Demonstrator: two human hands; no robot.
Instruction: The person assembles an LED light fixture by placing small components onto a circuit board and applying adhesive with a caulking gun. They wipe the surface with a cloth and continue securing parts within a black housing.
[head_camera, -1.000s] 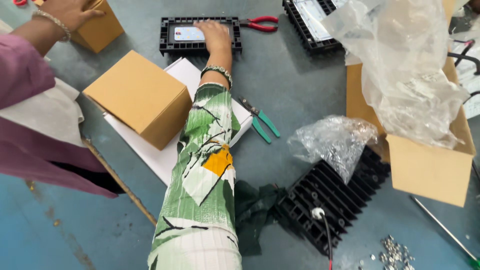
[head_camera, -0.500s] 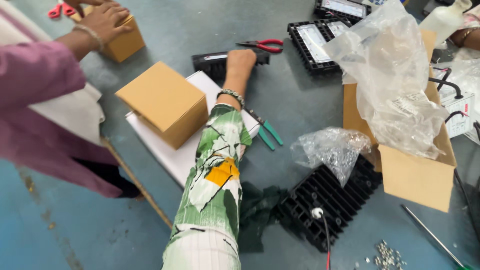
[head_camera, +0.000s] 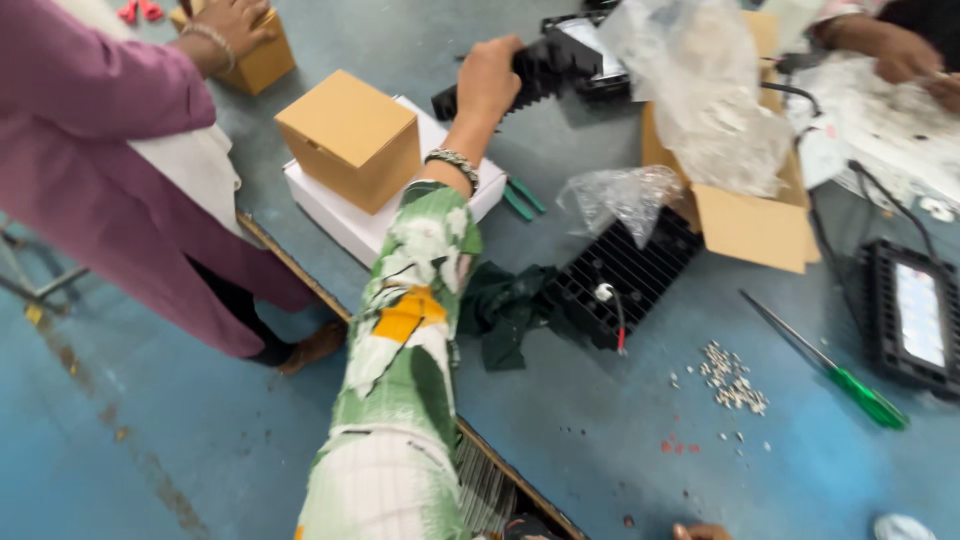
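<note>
Co-worker in a pink sleeve at far left, hand (head_camera: 232, 22) resting on a small brown box (head_camera: 262, 58). Closed cardboard box (head_camera: 348, 137) sits on a flat white box (head_camera: 340, 218) on the blue bench (head_camera: 600, 450). Left hand (head_camera: 490, 75), bracelet at wrist, floral sleeve, is closed around the end of a black finned lamp housing (head_camera: 535, 68), lifted and tilted above the bench. Green-handled pliers (head_camera: 522, 197) just right of the white box. Second finned housing (head_camera: 625, 278) lies mid-bench beside dark cloth (head_camera: 505, 305). Open carton (head_camera: 745, 205) with plastic wrap (head_camera: 700, 90), loose screws (head_camera: 730, 377), green screwdriver (head_camera: 830, 365), floodlight (head_camera: 915, 315) at far right. Right hand out of view.
</note>
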